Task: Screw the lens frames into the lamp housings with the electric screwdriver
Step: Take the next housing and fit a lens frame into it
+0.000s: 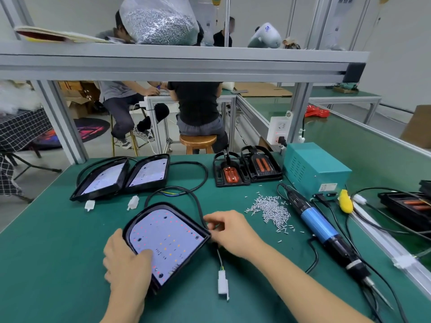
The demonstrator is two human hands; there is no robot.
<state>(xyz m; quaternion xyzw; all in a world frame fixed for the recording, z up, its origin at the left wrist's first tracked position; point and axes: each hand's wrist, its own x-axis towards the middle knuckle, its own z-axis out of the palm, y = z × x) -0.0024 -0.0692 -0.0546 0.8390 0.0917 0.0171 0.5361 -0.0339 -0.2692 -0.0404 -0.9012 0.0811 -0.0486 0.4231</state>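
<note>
On the green tabletop [58, 252], I saw one black lamp housing [166, 243] lying face up just in front of the person, its white board dotted with small coloured lights. The left hand [127, 264] gripped its near left edge, thumb pressed on the board, fingers curled round the rim. The right hand [229, 231] pinched the black cable [198, 206] at the housing's right corner, its grip closed on that cable. A white plug [223, 285] lay at the end of a short wire below that corner. Two more housings [121, 177] leaned side by side at the far left. Two lens frames [247, 169] with orange inserts sat at the far middle. A pile of screws [271, 209] lay right of the hands, and the blue electric screwdriver [324, 231] lay untouched beyond it, near a teal power box [312, 171].
</note>
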